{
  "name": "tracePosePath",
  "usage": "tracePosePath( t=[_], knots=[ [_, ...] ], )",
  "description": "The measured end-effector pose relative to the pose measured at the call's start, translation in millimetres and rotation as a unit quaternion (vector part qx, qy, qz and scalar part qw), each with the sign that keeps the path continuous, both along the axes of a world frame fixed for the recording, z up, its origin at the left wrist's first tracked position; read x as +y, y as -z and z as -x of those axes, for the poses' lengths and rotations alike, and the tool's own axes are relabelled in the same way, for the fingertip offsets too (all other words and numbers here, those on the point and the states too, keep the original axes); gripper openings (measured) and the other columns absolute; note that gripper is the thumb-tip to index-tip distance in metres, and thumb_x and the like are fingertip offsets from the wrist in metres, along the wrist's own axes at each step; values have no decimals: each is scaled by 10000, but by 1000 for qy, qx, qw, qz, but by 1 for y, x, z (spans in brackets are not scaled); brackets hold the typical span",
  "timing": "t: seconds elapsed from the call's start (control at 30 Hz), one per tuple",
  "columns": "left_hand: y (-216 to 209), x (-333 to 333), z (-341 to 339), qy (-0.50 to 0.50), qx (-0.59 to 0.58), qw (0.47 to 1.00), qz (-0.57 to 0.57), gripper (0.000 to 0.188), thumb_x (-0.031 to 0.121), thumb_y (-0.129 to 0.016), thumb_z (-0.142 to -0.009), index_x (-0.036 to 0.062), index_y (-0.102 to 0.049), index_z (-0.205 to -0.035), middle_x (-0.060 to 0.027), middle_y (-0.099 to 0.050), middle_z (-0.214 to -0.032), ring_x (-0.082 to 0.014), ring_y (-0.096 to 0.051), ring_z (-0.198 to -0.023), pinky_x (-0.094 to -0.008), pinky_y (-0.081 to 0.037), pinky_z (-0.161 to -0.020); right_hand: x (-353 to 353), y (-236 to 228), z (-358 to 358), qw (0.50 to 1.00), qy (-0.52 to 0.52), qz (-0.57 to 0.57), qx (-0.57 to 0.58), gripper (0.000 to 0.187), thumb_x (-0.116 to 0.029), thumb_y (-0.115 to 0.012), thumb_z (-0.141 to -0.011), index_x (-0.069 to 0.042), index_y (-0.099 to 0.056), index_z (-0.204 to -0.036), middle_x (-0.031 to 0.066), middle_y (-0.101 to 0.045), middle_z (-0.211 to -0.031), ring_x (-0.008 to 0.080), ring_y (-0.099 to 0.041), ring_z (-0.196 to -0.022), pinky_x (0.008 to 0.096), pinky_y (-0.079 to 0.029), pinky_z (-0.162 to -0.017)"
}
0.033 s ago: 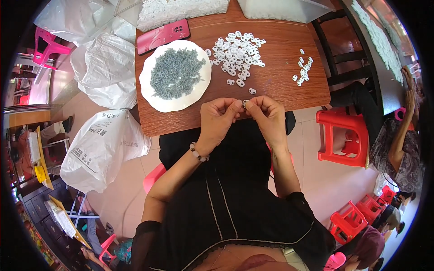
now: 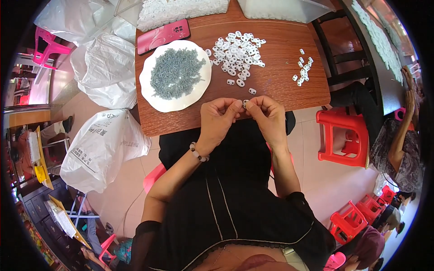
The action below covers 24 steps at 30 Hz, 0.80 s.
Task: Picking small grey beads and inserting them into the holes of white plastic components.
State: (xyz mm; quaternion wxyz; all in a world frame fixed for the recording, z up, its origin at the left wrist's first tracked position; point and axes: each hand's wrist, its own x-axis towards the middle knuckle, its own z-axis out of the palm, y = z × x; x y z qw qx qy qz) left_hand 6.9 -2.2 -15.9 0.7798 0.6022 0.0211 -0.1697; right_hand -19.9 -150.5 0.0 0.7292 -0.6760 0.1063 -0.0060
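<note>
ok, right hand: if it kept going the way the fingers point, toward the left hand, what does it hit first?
The right hand points its fingertips inward at a small white plastic piece pinched between both hands, so that comes first, then the left hand just behind it. Depth is unclear, but they appear to touch.

No change I can make out between the two frames. Both hands, left hand (image 2: 220, 118) and right hand (image 2: 268, 116), sit at the same spot at the frame's centre, fingertips pinched together on the small white piece (image 2: 245, 103). No shift in the loose white pieces (image 2: 237, 52) near the top either.
</note>
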Motion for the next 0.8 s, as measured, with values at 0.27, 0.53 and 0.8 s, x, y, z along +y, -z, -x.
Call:
tracePosePath(
  t=[0.27, 0.53, 0.8],
  knots=[
    [-1, -1, 1, -4, 3, 1000, -11, 155, 120, -667, -890, -32, -688, -913, -61, -684, -780, -63, -574, -630, -185, -450, -556, 0, 0, 0, 1000, -7, -3, 2, 131, -94, -645, -889, 33, -641, -857, 11, -647, -739, 31, -565, -668, 177, -443, -610],
    [-3, -2, 1, -5, 3, 1000, 5, 183, 156, -645, -912, -19, -682, -949, -55, -687, -820, -59, -574, -651, -184, -452, -570, -1, -5, -1, 1000, 2, -13, 15, 120, -89, -642, -894, 28, -647, -867, 7, -653, -751, 33, -573, -682, 173, -444, -619],
    [-4, 8, 3, -6, -3, 1000, -4, 188, 158, -612, -928, -2, -669, -1010, -41, -690, -836, -43, -560, -635, -179, -451, -549, -10, -4, -3, 999, 29, -28, 13, 87, -91, -649, -889, -7, -658, -870, -13, -639, -729, 5, -524, -635, 150, -382, -569]
  ],
)
